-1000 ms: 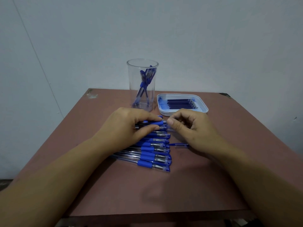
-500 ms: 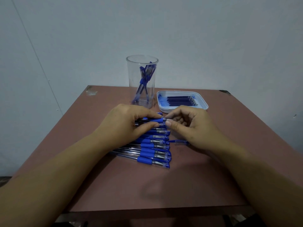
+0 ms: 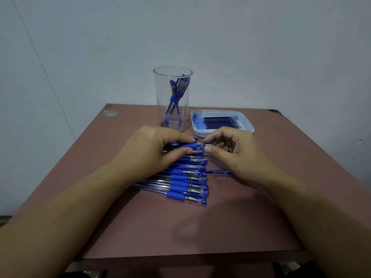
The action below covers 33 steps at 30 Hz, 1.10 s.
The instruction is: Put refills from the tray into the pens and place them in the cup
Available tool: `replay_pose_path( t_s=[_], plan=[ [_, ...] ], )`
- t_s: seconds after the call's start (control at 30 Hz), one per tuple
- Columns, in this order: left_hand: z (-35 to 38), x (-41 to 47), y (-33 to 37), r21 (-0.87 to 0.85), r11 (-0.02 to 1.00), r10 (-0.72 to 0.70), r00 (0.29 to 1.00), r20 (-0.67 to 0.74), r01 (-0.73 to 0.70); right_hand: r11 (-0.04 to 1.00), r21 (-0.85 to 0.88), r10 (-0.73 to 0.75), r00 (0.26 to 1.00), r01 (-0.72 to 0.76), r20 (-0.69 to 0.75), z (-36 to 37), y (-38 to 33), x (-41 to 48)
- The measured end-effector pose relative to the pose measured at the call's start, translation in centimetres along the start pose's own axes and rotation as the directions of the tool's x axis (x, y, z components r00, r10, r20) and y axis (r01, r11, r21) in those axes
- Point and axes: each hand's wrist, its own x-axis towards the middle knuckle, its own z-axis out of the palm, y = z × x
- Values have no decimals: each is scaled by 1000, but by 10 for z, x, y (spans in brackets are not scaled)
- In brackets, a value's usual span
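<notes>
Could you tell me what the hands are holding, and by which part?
Left hand grips a pen by its blue grip; right hand pinches its tip.

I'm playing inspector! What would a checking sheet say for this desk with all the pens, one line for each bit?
Surface: brown table, scuffed at its far left corner.
Job's things: clear cup upright with a few blue pens inside; white tray beside it holding dark refills; row of pens lying on the table.
Clutter: small blue-and-clear piece, maybe a cap, lying beside the row.
Grips: left hand holds one pen over the row; right hand pinches its tip end.
Cables: nothing seen.
Surroundings: plain pale wall.
</notes>
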Motion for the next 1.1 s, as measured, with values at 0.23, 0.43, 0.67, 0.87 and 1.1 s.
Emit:
replay_pose_path(
  t_s=[0.23, 0.43, 0.67, 0.87, 1.1],
  plan=[
    [-2, 1, 1, -3, 1000, -16, 1000, 1, 16, 958, -286, -7, 1000, 7, 1, -17, -1, -1],
    [-2, 0, -1, 7, 999, -37, 999, 15, 37, 840, -542, 149, 949, 28, 279, -25, -4, -1],
    [-1, 0, 0, 32, 998, -49, 998, 25, 48, 862, -505, 141, 937, 43, 320, -23, -9, -3],
    [-2, 0, 1, 9, 999, -51, 998, 39, 51, 968, -231, -84, 995, 93, 48, -22, -8, -6],
    [0, 0, 5, -14, 1000, -20, 999, 44, 21, 966, -234, -111, 994, 112, 17, -4, -2, 0]
  ],
)
